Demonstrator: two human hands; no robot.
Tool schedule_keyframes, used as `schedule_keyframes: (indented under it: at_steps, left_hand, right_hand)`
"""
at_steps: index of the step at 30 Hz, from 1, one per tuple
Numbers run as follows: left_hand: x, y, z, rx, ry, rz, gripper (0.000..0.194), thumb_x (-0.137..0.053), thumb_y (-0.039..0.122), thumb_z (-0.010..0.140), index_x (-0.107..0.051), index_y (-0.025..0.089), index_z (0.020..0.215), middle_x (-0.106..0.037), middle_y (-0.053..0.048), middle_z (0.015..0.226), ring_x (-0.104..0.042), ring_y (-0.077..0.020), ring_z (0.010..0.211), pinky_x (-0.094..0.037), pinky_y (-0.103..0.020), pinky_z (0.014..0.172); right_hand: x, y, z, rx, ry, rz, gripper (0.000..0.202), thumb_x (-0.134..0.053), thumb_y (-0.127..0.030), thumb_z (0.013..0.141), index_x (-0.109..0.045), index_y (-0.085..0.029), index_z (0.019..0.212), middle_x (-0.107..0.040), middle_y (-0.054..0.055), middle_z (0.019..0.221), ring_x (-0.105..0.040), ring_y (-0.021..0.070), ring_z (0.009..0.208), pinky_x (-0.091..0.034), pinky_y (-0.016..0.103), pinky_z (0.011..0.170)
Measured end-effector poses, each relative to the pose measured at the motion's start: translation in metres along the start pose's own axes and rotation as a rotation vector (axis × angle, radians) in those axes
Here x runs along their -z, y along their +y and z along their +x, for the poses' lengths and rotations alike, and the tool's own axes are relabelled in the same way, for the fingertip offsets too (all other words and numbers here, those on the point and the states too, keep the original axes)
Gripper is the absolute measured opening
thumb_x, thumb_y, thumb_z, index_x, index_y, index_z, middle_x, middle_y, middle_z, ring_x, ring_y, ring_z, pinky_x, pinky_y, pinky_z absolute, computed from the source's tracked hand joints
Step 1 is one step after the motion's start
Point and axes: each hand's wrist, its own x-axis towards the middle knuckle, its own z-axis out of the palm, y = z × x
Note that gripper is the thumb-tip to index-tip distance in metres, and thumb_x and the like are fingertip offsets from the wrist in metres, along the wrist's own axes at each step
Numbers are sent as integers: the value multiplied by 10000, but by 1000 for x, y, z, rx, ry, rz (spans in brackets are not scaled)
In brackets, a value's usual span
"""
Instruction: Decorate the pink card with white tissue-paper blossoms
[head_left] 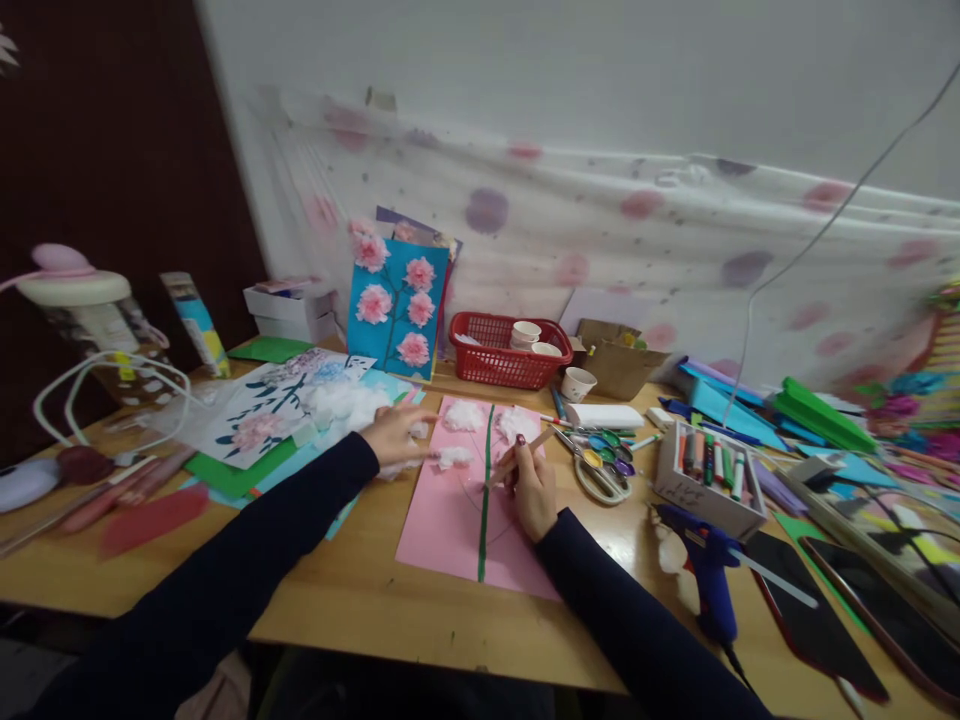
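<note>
A pink sheet of paper (442,520) lies before me, with a green painted stripe (484,530) down it and faint curved lines. Tufts of white cotton (464,415) sit on its upper part, on both sides of the stripe. My right hand (534,490) is over the right half of the sheet, fingers closed round a thin tan stick (541,438) that slants down toward the stripe. At the sheet's left edge my left hand (397,435) reaches with fingers stretched out, near a small cotton tuft (454,458). Nothing shows clearly in its fingers.
A cotton heap (345,405) lies left over papers. Behind stand a blue flower picture (397,270) and a red basket (510,375) with cups. To the right are scissors (604,485), a marker box (709,505), a blue glue gun (709,570) and phones (810,610).
</note>
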Motion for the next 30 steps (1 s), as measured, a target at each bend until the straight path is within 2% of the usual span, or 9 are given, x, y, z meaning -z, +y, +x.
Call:
schedule_keyframes:
  at_steps: [1,3,6,10,14,17,22,25,30]
  left_hand:
    - [9,-4,3,21,105,-15,344,-616,393,676,-637,208,966,-676,-71,1034,-559,-249,1030,-350,-356,912]
    - [28,-16,6,112,306,-33,267,-529,342,737,-646,196,928,-696,-35,827,-611,-187,771,-415,-291,761]
    - [50,-35,4,243,386,-43,266,-509,358,741,-656,189,884,-623,17,570,-541,-146,527,-399,-250,590]
    - [56,-55,1,284,380,-90,266,-573,396,680,-678,178,788,-551,29,490,-539,-146,535,-403,-245,598]
    - [45,-60,2,94,186,-28,245,-642,357,607,-706,198,782,-678,-34,793,-584,-203,789,-423,-298,760]
    - [31,-59,3,60,90,113,288,-675,332,566,-721,247,837,-678,-54,985,-537,-292,976,-363,-410,884]
    - [19,-57,4,96,116,146,157,-639,341,628,-729,253,722,-671,-65,1003,-501,-320,1020,-313,-469,915]
    - [23,-57,6,105,146,107,156,-575,322,685,-705,237,700,-678,-47,966,-527,-276,993,-328,-434,922]
    - [31,-57,7,138,223,-32,231,-500,322,734,-670,192,823,-676,-60,880,-572,-216,887,-417,-339,821]
  right_hand:
    - [1,-1,-1,-9,0,4,489,-416,-582,822,-510,-169,579,-399,-55,382,-374,84,325,-271,198,322]
    - [2,-2,-2,-16,-16,4,511,-415,-608,806,-480,-180,534,-396,-52,363,-365,85,310,-261,204,316]
    - [2,-4,-4,5,-37,-33,528,-409,-619,801,-472,-185,509,-408,-43,361,-374,91,314,-266,212,324]
    - [2,-5,-4,26,-29,-96,516,-423,-617,798,-497,-183,530,-413,-43,369,-390,99,328,-279,216,337]
    - [1,-7,-5,39,-51,-130,523,-420,-631,793,-496,-186,530,-430,-36,383,-405,105,342,-293,220,347]
    - [1,-7,-5,56,-65,-157,533,-407,-635,799,-497,-186,526,-438,-30,382,-408,108,346,-300,225,352]
    - [2,-5,-5,71,-86,-185,542,-396,-628,811,-497,-181,521,-447,-23,388,-413,107,355,-307,224,364]
    - [2,-5,-5,56,-91,-175,538,-399,-624,814,-501,-180,527,-441,-27,380,-409,106,348,-304,224,359]
    - [1,-7,-7,63,-64,-154,535,-411,-636,800,-497,-185,525,-442,-30,374,-410,108,341,-309,224,350]
